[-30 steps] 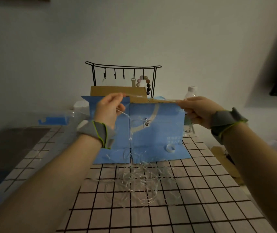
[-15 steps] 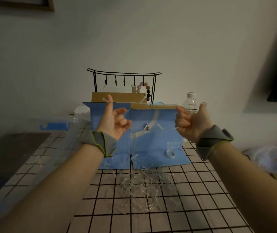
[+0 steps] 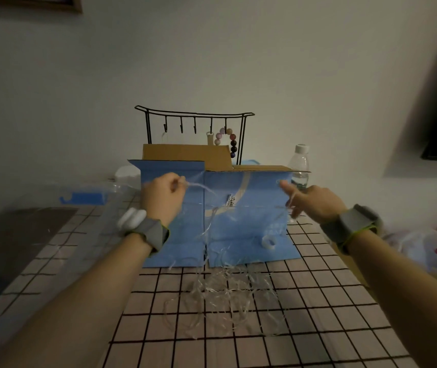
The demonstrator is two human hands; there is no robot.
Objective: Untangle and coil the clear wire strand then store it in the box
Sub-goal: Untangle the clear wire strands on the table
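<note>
A tangle of clear wire strand (image 3: 222, 301) lies in loose loops on the checked tablecloth, just in front of the blue cardboard box (image 3: 243, 221). Strands rise from the pile toward both raised hands. My left hand (image 3: 163, 199) is curled, pinching a strand at its fingertips in front of the box's left flap. My right hand (image 3: 308, 201) is blurred, its forefinger pointing left, with wire looped over the fingers. The box stands open, its brown inner flap up at the back.
Behind the box stands a black wire hook rack (image 3: 194, 128) with a bead string (image 3: 229, 140), and a plastic bottle (image 3: 299, 166) to its right. A clear plastic bin (image 3: 23, 235) fills the left side. A small tape ring (image 3: 269, 241) lies on the box's front flap.
Both hands have dropped from the box's top edge and spread wider apart. The left hand turned over, back toward me. The camera has tilted up slightly.
</note>
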